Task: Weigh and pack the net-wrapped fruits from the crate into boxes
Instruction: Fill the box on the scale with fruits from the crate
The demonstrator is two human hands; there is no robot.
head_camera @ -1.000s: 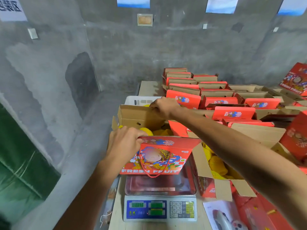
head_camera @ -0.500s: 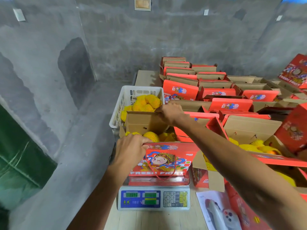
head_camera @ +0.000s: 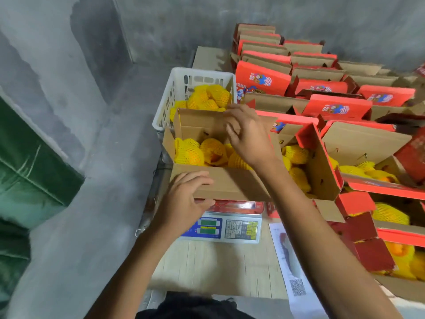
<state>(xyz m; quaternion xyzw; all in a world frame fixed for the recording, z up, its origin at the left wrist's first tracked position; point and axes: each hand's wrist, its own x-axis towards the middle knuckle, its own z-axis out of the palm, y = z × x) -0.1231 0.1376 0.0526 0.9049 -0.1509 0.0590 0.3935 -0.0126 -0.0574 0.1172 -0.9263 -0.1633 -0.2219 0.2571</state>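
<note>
An open cardboard box [head_camera: 230, 183] stands on the scale [head_camera: 239, 229], filled with yellow net-wrapped fruits [head_camera: 190, 153]. My left hand [head_camera: 184, 201] grips the left end of its near flap, which is folded outward with the brown inside up. Reaching over the fruits, my right hand [head_camera: 248, 134] holds the top edge of the upright far flap between fingers and thumb. Behind the box is the white plastic crate [head_camera: 179, 72], with more net-wrapped fruits [head_camera: 211, 97] in it.
To the right stand several open red-and-brown boxes [head_camera: 322, 171], some holding wrapped fruits; empty boxes [head_camera: 264, 77] are stacked at the back. A printed sheet [head_camera: 289, 261] lies on the table right of the scale. A concrete wall and floor lie to the left.
The camera has tilted down. The near red flap has swung outward and down under my left hand, showing its brown inside. My right hand stays on the far flap.
</note>
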